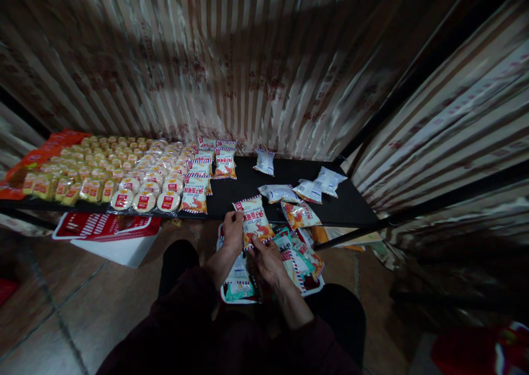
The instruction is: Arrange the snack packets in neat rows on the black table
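Observation:
Between my two hands is an orange-and-white snack packet with red lettering, held over the front edge of the black shelf. My left hand grips its left edge, while my right hand pinches its lower edge. Similar snack packets stand in overlapping rows to the left on the shelf. Just right of the held one, several packets lie loose: pale backs up, and one orange front up. Below my hands, a white-rimmed box holds more orange and green packets.
Round wrapped cakes and small yellow wrapped cakes fill the left of the black shelf. An orange bag lies at its far left end. Under the shelf is a red-and-white carton. A striped curtain hangs behind; dark metal posts rise at right.

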The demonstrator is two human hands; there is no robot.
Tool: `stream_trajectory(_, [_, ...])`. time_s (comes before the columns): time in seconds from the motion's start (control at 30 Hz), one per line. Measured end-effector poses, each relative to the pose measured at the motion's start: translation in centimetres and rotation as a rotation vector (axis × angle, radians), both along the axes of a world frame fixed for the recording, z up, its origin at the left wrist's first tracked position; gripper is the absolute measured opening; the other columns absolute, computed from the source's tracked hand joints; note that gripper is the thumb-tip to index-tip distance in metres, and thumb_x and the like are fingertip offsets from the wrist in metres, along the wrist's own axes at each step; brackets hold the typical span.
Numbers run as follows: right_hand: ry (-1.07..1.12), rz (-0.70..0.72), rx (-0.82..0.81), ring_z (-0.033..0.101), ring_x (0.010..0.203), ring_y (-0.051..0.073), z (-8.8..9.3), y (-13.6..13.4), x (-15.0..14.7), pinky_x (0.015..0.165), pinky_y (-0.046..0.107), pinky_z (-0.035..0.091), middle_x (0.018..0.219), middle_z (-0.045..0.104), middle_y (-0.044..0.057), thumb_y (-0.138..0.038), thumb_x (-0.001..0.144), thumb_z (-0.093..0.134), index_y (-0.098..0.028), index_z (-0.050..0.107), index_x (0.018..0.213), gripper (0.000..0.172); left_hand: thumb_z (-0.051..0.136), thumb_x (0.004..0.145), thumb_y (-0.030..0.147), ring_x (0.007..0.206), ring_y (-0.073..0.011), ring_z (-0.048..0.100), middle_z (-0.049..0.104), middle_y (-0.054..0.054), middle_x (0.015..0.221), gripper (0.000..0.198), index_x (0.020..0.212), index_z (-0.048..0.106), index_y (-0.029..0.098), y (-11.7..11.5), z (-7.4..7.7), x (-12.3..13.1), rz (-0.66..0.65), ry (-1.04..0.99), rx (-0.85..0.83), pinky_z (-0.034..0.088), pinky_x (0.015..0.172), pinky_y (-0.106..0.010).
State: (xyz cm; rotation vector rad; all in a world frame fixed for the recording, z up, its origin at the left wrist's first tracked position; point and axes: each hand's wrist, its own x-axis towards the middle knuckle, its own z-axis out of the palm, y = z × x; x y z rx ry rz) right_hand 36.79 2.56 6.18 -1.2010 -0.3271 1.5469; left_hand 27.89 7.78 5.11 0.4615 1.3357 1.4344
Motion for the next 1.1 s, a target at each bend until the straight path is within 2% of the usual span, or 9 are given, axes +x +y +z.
stream_trajectory(0.1, [0.014,-0.021,-0.001,0.067,0.069,0.014,-0.1,0.0,-0.4,0.06,0.024,0.055,0.077,0.072,-0.001,-0.029,0.047,0.088,-0.021,0.062,0.082,0.045,0.069,0.063,0.053,0.065,-0.0124,0.055,0.061,0.0,0.074,0.04,0.078,0.059,0.017,0.0,0.3,-0.2,0.0,-0.024,0.003,0.044,0.062,-0.025])
stream_trajectory(0.27, [0.02,-0.022,0.016,0.067,0.072,0.014,0.1,0.2,-0.8,0.06,0.023,0.055,0.08,0.071,-0.001,-0.03,0.05,0.086,-0.021,0.061,0.08,0.04,0.072,0.061,0.054,0.076,-0.0171,0.062,0.067,-0.007,0.087,0.045,0.084,0.062,0.016,-0.9,1.6,-0.1,-0.135,-0.148,0.027,0.048,0.069,-0.028])
stream_trajectory(0.37, [-0.003,-0.027,0.027,0.067,0.072,0.015,0.0,0.4,-1.0,0.059,0.023,0.054,0.079,0.071,-0.001,-0.031,0.051,0.085,-0.021,0.06,0.08,0.039,0.076,0.059,0.05,0.083,-0.0194,0.063,0.069,-0.008,0.092,0.045,0.087,0.063,0.017,-1.5,2.1,0.2,-0.205,-0.117,0.008,0.048,0.075,-0.029])
stream_trajectory(0.47, [-0.028,-0.018,0.045,0.067,0.072,0.015,0.0,0.4,-1.2,0.06,0.023,0.054,0.081,0.071,0.0,-0.033,0.052,0.084,-0.022,0.06,0.085,0.042,0.077,0.059,0.048,0.08,-0.0198,0.064,0.069,-0.008,0.091,0.045,0.087,0.062,0.017,-1.7,1.9,0.4,-0.21,-0.102,0.015,0.049,0.073,-0.031])
stream_trajectory(0.6, [-0.114,-0.057,0.096,0.067,0.081,0.016,0.3,0.2,-0.9,0.074,0.026,0.055,0.092,0.07,0.001,-0.035,0.055,0.082,-0.024,0.057,0.107,0.059,0.077,0.059,0.046,0.079,-0.0201,0.065,0.07,-0.008,0.09,0.044,0.088,0.062,0.016,-1.1,1.3,-0.1,-0.158,-0.089,0.056,0.049,0.073,-0.032])
stream_trajectory(0.7, [-0.335,-0.139,0.132,0.064,0.1,0.018,0.6,0.2,0.0,0.087,0.029,0.051,0.117,0.063,0.006,-0.042,0.062,0.078,-0.026,0.045,0.128,0.076,0.078,0.059,0.043,0.079,-0.0206,0.065,0.071,-0.009,0.089,0.044,0.091,0.064,0.016,-0.7,1.1,-0.9,-0.167,-0.08,0.075,0.049,0.075,-0.033])
stream_trajectory(0.83, [-0.558,-0.133,0.248,0.055,0.117,0.021,0.5,1.3,1.2,0.098,0.033,0.044,0.131,0.056,0.009,-0.047,0.067,0.072,-0.023,0.042,0.134,0.077,0.078,0.06,0.039,0.082,-0.0212,0.066,0.072,-0.009,0.092,0.041,0.092,0.066,0.017,-0.8,1.5,-1.4,-0.241,-0.048,0.083,0.05,0.075,-0.032])
stream_trajectory(1.0, [-0.421,-0.101,0.222,0.055,0.12,0.022,1.0,3.9,1.3,0.096,0.032,0.047,0.133,0.055,0.011,-0.048,0.062,0.075,-0.021,0.043,0.134,0.083,0.076,0.062,0.035,0.082,-0.0206,0.065,0.072,-0.007,0.091,0.036,0.092,0.066,0.017,-1.6,2.6,-1.3,-0.333,-0.017,0.116,0.049,0.075,-0.03])
stream_trajectory(1.1, [-0.329,-0.105,0.166,0.062,0.109,0.022,2.0,4.6,1.2,0.089,0.03,0.052,0.122,0.063,0.009,-0.05,0.061,0.076,-0.022,0.05,0.126,0.075,0.076,0.062,0.034,0.08,-0.0199,0.064,0.072,-0.007,0.089,0.035,0.091,0.067,0.016,-1.9,2.9,-1.3,-0.376,0.027,0.108,0.049,0.075,-0.03])
